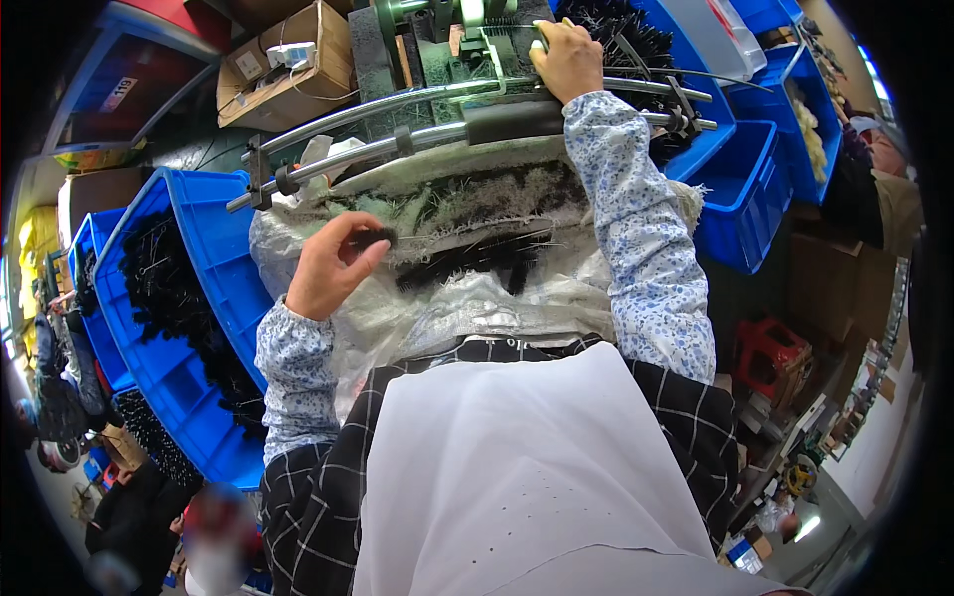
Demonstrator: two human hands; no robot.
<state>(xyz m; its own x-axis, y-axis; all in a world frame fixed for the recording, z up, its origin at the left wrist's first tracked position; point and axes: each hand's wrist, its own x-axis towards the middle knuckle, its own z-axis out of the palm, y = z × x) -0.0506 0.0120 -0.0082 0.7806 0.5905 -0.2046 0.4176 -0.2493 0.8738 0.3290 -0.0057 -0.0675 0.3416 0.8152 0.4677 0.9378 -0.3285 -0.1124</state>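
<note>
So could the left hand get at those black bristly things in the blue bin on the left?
Probably yes: the left hand is near the black bristly things, though the wall of the blue bin stands between. It also holds a dark bristly piece.

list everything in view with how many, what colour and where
machine: one, green and dark, top centre
rails: two, silver, below the machine
cardboard box: one open, brown, upper left
bins: several, blue, both sides
brushes: many, black, in the large left bin
bristle piece: one, dark, at the left fingertips
stool: one, red, right
other people: at least two, dark clothing, edges
white cloth: one, over the wearer's front
sleeves: two, blue-and-white floral
left hand: one, bare, centre-left
right hand: one, bare, at the machine
</note>
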